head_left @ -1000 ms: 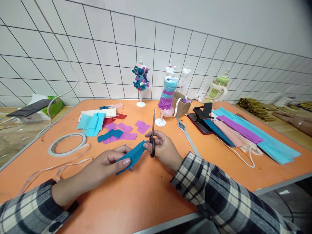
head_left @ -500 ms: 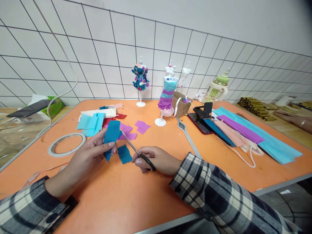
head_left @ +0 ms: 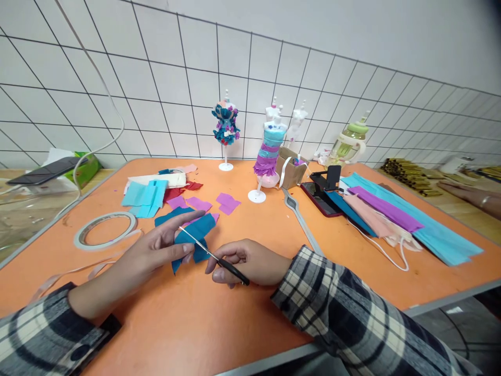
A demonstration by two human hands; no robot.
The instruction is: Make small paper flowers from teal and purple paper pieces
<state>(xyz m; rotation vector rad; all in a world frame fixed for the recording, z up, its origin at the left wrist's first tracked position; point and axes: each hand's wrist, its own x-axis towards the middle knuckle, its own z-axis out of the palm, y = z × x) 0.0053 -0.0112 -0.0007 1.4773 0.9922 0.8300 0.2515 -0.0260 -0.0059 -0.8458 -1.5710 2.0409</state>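
Note:
My left hand (head_left: pixel 154 253) has its forefinger stretched out and its thumb against a piece of teal crepe paper (head_left: pixel 203 225). Scissors (head_left: pixel 233 270) with black handles are in my right hand (head_left: pixel 252 261). Their narrow blades lie across the teal paper and point at my left fingers. Another teal piece lies on the table below, partly covered. Beyond my left hand are purple pieces (head_left: pixel 227 203), light blue pieces (head_left: pixel 146 197) and a red piece (head_left: pixel 176 195). A roll of tape (head_left: pixel 80 237) lies flat by my left wrist.
Small dress forms, one in teal ruffles (head_left: pixel 226 125) and one in blue and purple bands (head_left: pixel 268 151), stand at the back. Near them are a cardboard box (head_left: pixel 291 172), a phone (head_left: pixel 319 201) and a bottle (head_left: pixel 349 143). Long crepe strips (head_left: pixel 442 237) lie right; a person's hand (head_left: pixel 475 197) rests beyond.
The teal paper has tipped from upright towards the right, and my left forefinger has straightened. The scissors have shifted slightly left, their blades now over the paper.

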